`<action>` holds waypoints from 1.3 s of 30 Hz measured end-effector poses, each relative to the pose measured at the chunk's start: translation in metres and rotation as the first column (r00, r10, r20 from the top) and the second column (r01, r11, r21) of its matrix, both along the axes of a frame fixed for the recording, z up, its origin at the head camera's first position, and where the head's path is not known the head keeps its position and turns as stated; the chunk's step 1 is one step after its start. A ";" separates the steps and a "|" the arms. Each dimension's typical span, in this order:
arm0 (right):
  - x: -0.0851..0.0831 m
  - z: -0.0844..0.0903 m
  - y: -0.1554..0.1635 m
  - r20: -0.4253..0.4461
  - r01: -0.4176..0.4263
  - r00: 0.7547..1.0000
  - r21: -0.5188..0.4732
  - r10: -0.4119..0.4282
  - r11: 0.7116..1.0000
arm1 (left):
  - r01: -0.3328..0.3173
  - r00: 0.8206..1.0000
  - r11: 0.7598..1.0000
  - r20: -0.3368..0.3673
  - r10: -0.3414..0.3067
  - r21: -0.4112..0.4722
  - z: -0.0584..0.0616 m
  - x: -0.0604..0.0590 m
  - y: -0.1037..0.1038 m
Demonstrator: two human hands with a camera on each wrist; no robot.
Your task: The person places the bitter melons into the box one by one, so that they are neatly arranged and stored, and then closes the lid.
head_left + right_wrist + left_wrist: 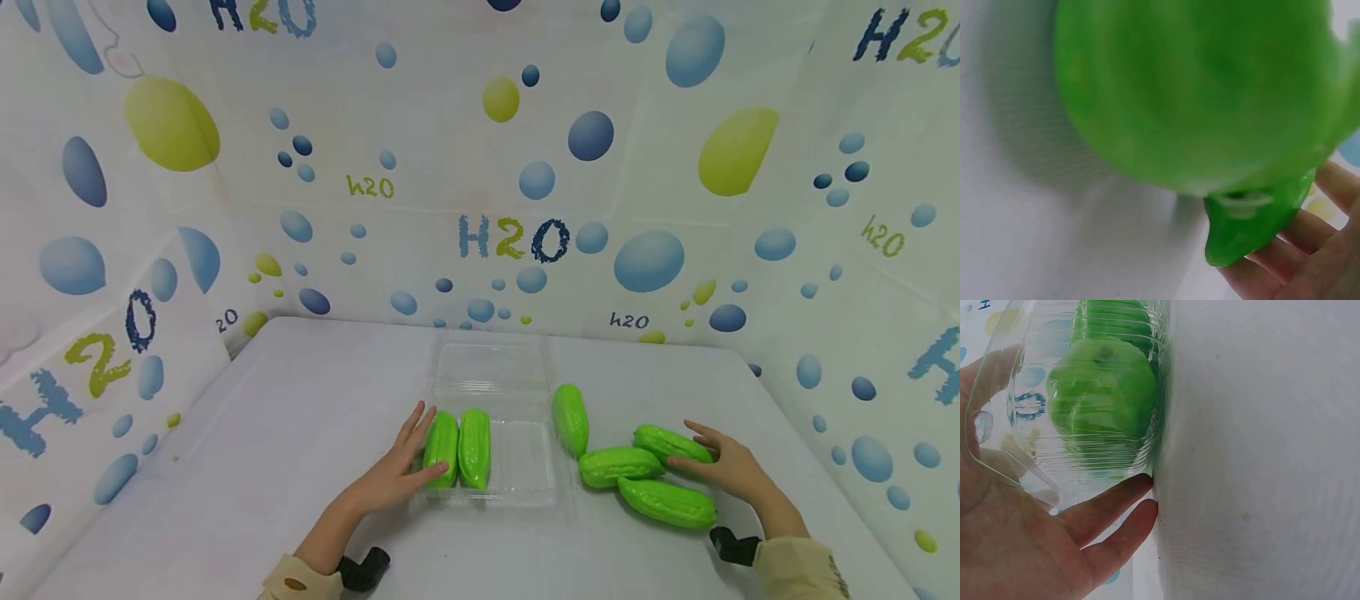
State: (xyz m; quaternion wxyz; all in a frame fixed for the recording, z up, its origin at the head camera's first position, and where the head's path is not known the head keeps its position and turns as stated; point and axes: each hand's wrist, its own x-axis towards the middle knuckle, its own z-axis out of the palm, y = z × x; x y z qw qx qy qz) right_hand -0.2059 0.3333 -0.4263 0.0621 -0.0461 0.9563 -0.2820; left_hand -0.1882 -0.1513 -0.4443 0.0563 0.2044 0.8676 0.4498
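Green gourds (667, 503) — four at 3 o'clock of clear box (521, 458), two inside at 9 — could roll if right hand (726, 468), half-open round one, grip unclear, bumps neighbours; left hand (386, 479) spread beside box.

The white table (247, 467) bears a container (522, 454) and green vegetables (666, 503)
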 end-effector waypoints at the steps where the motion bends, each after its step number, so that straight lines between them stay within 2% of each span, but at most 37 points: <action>1: 0.000 -0.001 0.000 -0.002 -0.001 1.000 0.007 0.001 1.000 | 0.001 1.000 1.000 0.000 -0.001 0.001 0.000 0.000 0.000; 7: 0.000 -0.006 0.001 -0.052 -0.004 0.999 0.046 0.007 0.999 | 0.004 1.000 1.000 -0.002 -0.004 -0.007 0.000 0.000 0.000; 13: 0.000 -0.008 0.001 -0.094 -0.010 0.996 0.032 0.013 0.999 | -0.001 1.000 1.000 -0.005 0.001 -0.020 0.000 -0.001 0.001; 27: -0.002 -0.011 0.002 -0.107 -0.011 0.994 0.008 0.011 1.000 | -0.003 1.000 1.000 -0.004 0.003 -0.023 0.001 -0.001 0.000; 35: 0.000 -0.007 0.003 -0.095 0.018 0.995 0.004 -0.018 1.000 | -0.003 1.000 1.000 -0.001 0.003 -0.020 0.000 -0.001 0.001; 39: -0.001 -0.003 0.003 -0.125 0.024 0.992 -0.005 -0.024 1.000 | -0.006 1.000 1.000 0.001 0.006 -0.013 0.000 -0.002 0.000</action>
